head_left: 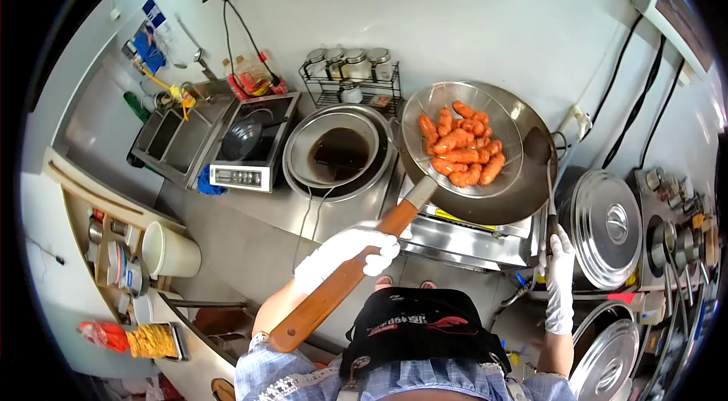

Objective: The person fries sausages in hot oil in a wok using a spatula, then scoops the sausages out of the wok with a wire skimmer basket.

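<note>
My left hand [347,254], in a white glove, is wrapped round the long wooden handle [322,295] of a wire strainer [512,139]. Reddish sausages [464,144] lie heaped in the strainer, which is over a large wok [485,207]. My right hand [560,257], also gloved in white, grips the dark handle of a metal ladle [538,149], whose bowl is at the wok's right side.
Left of the wok, a metal bowl of dark liquid [305,158] stands beside an induction cooker [241,178] and a sink [186,139]. Spice jars fill a rack [371,86] behind. Lidded pots [607,230] stand at the right.
</note>
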A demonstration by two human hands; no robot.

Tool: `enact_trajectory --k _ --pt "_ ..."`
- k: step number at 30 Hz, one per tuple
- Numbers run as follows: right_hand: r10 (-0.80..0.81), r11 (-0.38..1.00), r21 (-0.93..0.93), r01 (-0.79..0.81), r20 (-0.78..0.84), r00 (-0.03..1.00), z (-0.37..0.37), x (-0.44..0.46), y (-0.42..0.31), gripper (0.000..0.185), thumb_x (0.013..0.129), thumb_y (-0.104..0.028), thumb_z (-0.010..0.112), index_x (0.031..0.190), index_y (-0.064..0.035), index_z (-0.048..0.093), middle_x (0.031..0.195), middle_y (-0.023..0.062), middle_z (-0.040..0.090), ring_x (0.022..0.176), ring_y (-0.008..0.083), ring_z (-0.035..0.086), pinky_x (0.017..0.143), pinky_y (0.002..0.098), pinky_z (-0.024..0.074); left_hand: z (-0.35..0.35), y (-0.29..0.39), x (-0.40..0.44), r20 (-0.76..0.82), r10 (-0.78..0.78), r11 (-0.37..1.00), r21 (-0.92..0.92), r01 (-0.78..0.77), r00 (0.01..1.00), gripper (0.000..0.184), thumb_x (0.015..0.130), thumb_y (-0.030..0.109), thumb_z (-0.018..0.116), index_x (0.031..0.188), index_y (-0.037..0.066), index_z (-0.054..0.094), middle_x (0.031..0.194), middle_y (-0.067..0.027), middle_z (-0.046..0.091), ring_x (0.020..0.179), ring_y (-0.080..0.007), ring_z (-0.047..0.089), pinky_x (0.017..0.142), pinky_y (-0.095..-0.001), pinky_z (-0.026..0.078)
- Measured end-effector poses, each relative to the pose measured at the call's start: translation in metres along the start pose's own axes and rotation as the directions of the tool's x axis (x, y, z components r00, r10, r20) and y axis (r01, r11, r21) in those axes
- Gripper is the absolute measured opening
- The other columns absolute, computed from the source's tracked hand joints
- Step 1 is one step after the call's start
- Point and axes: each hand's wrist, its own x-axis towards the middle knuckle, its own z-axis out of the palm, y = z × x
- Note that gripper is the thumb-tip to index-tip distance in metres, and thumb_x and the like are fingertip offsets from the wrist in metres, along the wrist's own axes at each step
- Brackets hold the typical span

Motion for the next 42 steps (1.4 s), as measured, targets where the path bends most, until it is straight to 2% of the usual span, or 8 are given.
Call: enact_trajectory --k 4,9,19,23,26,31,36,42 --pt "-0.041 0.985 0.166 0.037 0.022 0.999 0.010 -0.007 -0.028 0.041 0.096 -0.021 0.048 0.131 -0.0020 0.046 0.069 0.0018 0.055 0.039 0.0070 0.040 0.031 0.0201 0.0299 -0.014 -0.001 -0.021 0.050 0.141 0.987 -0.081 -0.136 0.989 0.043 0.091 0.010 0.051 0.128 -0.009 0.042 0.081 -0.0029 0.045 0.056 -0.0055 0.037 0.048 -0.0188 0.031" --pt "0.037 0.937 0.345 -0.055 0.059 0.998 0.038 -0.015 -0.055 0.043 0.092 -0.032 0.054 0.124 -0.0034 0.051 0.068 0.0013 0.057 0.039 0.0050 0.042 0.031 0.0169 0.0284 -0.037 0.017 -0.067 0.000 0.000 0.992 -0.130 0.000 1.000 0.044 0.092 0.010 0.045 0.132 -0.009 0.037 0.077 -0.0037 0.042 0.050 -0.0041 0.034 0.039 -0.0174 0.029" --pt "-0.036 0.973 0.230 -0.034 0.292 0.956 0.189 -0.032 -0.037 0.040 0.093 -0.024 0.053 0.129 -0.0054 0.049 0.082 0.0048 0.060 0.047 0.0087 0.047 0.039 0.0178 0.0378 -0.072 0.058 -0.168 -0.308 0.181 0.977 -0.051 -0.206 0.934 0.046 0.089 0.006 0.047 0.132 -0.007 0.038 0.071 -0.0038 0.045 0.044 -0.0046 0.037 0.033 -0.0188 0.027" --pt "0.120 0.968 0.155 -0.196 0.400 0.909 0.253 -0.036 -0.007 0.045 0.096 -0.023 0.051 0.137 -0.0091 0.039 0.078 0.0077 0.059 0.042 0.0113 0.043 0.033 0.0237 0.0335 -0.098 0.064 -0.186 -0.342 0.225 0.967 -0.036 -0.252 0.912 0.045 0.087 0.007 0.051 0.129 -0.006 0.043 0.074 -0.0058 0.048 0.045 -0.0056 0.036 0.037 -0.0191 0.027" --pt "0.324 0.874 0.184 -0.451 0.472 0.820 0.299 -0.042 0.014 0.042 0.097 -0.020 0.046 0.137 -0.0100 0.037 0.074 0.0051 0.056 0.045 0.0123 0.045 0.037 0.0255 0.0351 -0.113 0.067 -0.191 -0.297 0.256 0.955 -0.067 -0.288 0.920 0.043 0.088 0.007 0.050 0.129 -0.005 0.044 0.075 -0.0057 0.049 0.045 -0.0051 0.036 0.037 -0.0188 0.026" --pt "0.420 0.616 0.339 -0.711 0.622 0.661 0.372 -0.027 0.091 0.022 0.098 -0.027 0.042 0.097 -0.0060 0.048 0.074 0.0066 0.056 0.049 0.0128 0.044 0.042 0.0270 0.0354 -0.140 0.064 -0.174 -0.282 0.245 0.946 -0.138 -0.292 0.928 0.046 0.090 0.005 0.045 0.133 -0.009 0.035 0.074 -0.0038 0.043 0.047 -0.0043 0.036 0.036 -0.0176 0.028" --pt "0.388 0.300 0.451 -0.841 0.747 0.539 0.411 -0.017 0.150 0.021 0.099 -0.026 0.040 0.107 -0.0062 0.039 0.080 0.0127 0.055 0.051 0.0150 0.044 0.041 0.0250 0.0338 -0.188 0.045 -0.135 -0.156 0.227 0.935 -0.243 -0.260 0.961 0.045 0.091 0.006 0.044 0.133 -0.008 0.035 0.075 -0.0012 0.037 0.049 -0.0031 0.032 0.037 -0.0164 0.026" --pt "0.446 0.339 0.411 -0.846 0.722 0.529 0.427 -0.005 0.179 0.023 0.098 -0.027 0.044 0.108 -0.0058 0.041 0.078 0.0122 0.056 0.052 0.0154 0.045 0.043 0.0252 0.0346 -0.233 0.029 -0.102 -0.106 0.181 0.945 -0.255 -0.203 0.978 0.040 0.092 0.008 0.047 0.129 -0.004 0.043 0.079 -0.0014 0.045 0.053 -0.0045 0.035 0.046 -0.0185 0.028"
